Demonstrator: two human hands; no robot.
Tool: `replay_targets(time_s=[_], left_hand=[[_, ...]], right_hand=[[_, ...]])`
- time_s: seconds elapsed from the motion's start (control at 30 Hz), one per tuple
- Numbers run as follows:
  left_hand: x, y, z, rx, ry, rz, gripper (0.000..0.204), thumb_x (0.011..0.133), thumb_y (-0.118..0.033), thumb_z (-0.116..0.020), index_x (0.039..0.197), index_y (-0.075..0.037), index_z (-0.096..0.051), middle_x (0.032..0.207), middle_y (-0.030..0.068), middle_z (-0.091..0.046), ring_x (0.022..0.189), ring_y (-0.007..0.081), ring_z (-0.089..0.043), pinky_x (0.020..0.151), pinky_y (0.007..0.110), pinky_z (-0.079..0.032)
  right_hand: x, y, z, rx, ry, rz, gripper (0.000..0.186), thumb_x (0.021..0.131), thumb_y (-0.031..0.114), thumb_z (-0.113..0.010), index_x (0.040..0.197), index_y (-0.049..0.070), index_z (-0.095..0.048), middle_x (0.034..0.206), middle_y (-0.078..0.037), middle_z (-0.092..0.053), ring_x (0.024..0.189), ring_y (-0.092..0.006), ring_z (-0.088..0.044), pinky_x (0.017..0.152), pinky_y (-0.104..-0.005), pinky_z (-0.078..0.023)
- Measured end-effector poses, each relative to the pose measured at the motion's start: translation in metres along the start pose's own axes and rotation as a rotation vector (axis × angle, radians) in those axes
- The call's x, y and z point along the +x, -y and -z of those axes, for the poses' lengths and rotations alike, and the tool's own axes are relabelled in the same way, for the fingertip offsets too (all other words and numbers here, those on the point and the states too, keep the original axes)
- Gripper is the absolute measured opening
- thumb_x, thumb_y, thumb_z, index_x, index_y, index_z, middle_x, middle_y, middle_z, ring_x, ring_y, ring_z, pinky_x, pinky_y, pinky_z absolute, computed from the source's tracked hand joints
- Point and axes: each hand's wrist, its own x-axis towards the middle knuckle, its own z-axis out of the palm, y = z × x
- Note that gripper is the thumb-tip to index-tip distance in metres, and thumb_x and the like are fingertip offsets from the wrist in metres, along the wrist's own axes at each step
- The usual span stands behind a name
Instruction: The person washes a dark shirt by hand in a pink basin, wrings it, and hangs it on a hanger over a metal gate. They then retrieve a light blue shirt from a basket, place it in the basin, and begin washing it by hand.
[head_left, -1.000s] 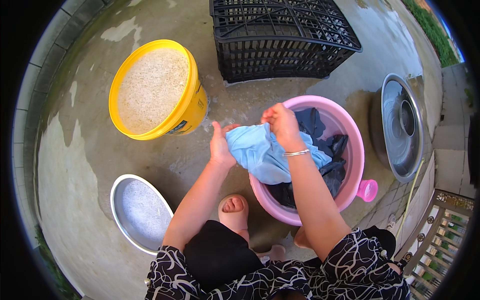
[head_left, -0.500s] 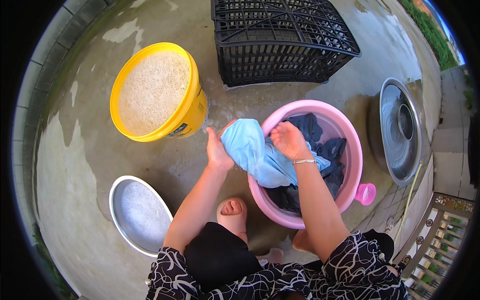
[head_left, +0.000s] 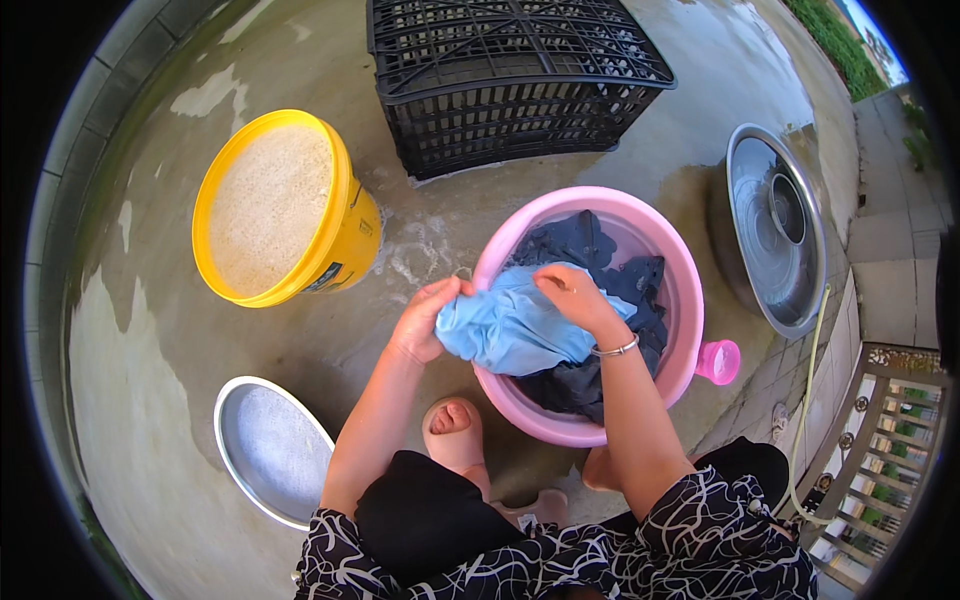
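Observation:
A wet light blue cloth (head_left: pixel 515 325) lies bunched over the left part of the pink basin (head_left: pixel 688 300), its left end hanging past the rim. My left hand (head_left: pixel 424 318) grips that end, fingers and thumb closed on the fabric. Over the basin, my right hand (head_left: pixel 578 298) pinches the upper part of the cloth, fingers bent and thumb hidden in part. Beneath it, dark wet clothes (head_left: pixel 568 242) sit in water in the basin.
A yellow bucket (head_left: pixel 357 238) full of foam stands at left, an oval metal basin (head_left: pixel 270 450) with suds nearer. A black plastic crate (head_left: pixel 505 125) is at the back. To the right are a pink cup (head_left: pixel 718 362), a steel basin (head_left: pixel 760 255) and a yellow hose (head_left: pixel 806 410).
My left hand has closed on the cloth's end, where its thumb stood apart before. My right hand has come down onto the cloth, which is now bunched lower. The whole view has shifted slightly.

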Motion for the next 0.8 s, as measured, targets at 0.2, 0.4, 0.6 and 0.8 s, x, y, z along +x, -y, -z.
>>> replay_targets(time_s=[0.2, 0.4, 0.6, 0.8], left_hand=[[-0.001, 0.02, -0.044, 0.927, 0.511, 0.298, 0.028, 0.082, -0.028, -0.057, 0.089, -0.002, -0.062, 0.083, 0.0037, -0.061, 0.078, 0.0114, -0.055, 0.074, 0.025, -0.044], [0.011, 0.051, -0.063, 1.152, 0.783, 0.433, 0.035, 0.086, -0.034, -0.051, 0.102, -0.004, -0.059, 0.091, 0.0038, -0.06, 0.081, 0.0116, -0.055, 0.078, 0.025, -0.042], [0.052, 0.038, -0.049, 1.071, 0.162, -0.011, 0.026, 0.086, -0.026, -0.052, 0.096, -0.002, -0.058, 0.086, 0.0023, -0.058, 0.078, 0.0112, -0.054, 0.07, 0.026, -0.045], [0.069, 0.062, -0.037, 1.266, 0.045, -0.18, 0.022, 0.079, -0.018, -0.06, 0.095, -0.003, -0.059, 0.083, 0.0048, -0.057, 0.073, 0.0138, -0.053, 0.066, 0.026, -0.044]], right_hand=[[-0.043, -0.052, 0.025, -0.103, 0.051, -0.201, 0.017, 0.077, 0.014, -0.053, 0.082, 0.002, -0.063, 0.079, -0.013, -0.062, 0.075, -0.0263, -0.059, 0.068, -0.0324, -0.045], [-0.028, -0.038, 0.022, -0.333, -0.415, -0.249, 0.018, 0.076, 0.022, -0.059, 0.083, 0.006, -0.061, 0.086, -0.014, -0.06, 0.081, -0.0281, -0.058, 0.07, -0.0345, -0.045], [-0.024, -0.052, 0.03, -0.084, -0.238, -0.246, 0.017, 0.071, 0.018, -0.066, 0.077, 0.003, -0.061, 0.07, -0.007, -0.06, 0.066, -0.0192, -0.058, 0.06, -0.0294, -0.045], [-0.036, -0.019, 0.039, 0.259, -0.129, -0.048, 0.005, 0.076, 0.004, -0.062, 0.076, 0.001, -0.058, 0.068, 0.003, -0.054, 0.062, -0.003, -0.046, 0.055, -0.0179, -0.039]])
